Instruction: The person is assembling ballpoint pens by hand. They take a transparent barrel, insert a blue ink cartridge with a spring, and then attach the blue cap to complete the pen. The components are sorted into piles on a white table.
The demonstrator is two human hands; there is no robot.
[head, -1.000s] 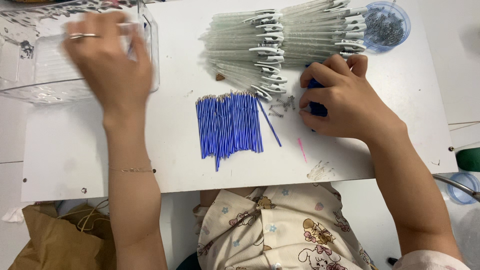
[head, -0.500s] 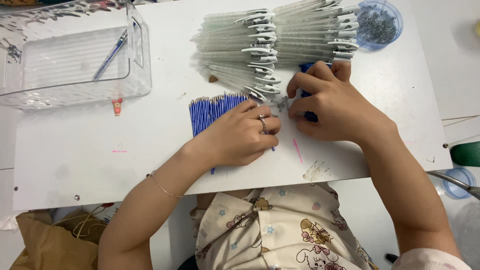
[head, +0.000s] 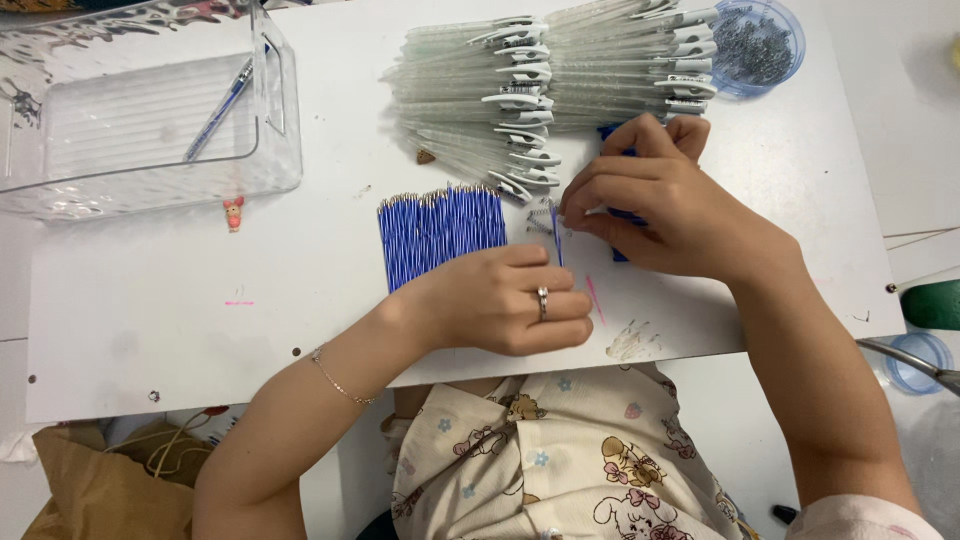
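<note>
My left hand point(head: 500, 300), a ring on one finger, rests curled on the white table point(head: 180, 320) at the near end of a row of blue pen refills point(head: 440, 225). Its fingertips pinch a single blue refill point(head: 556, 232) that stands up toward my right hand point(head: 665, 205). My right hand is closed over some blue pen pieces point(head: 622, 215), its fingertips meeting the refill's top beside a few small springs point(head: 540, 216). Just behind lie stacks of clear pen barrels point(head: 500, 100) with white clips.
A clear plastic bin point(head: 285, 120) at the back left holds one blue pen point(head: 220, 108). A blue bowl of springs point(head: 755, 45) sits at the back right. A small pink figure point(head: 234, 212) lies by the bin. A brown paper bag point(head: 100, 490) is below the table.
My left hand came back from the bin, where a pen now lies, to the refills and picked one up. My right hand stayed in place.
</note>
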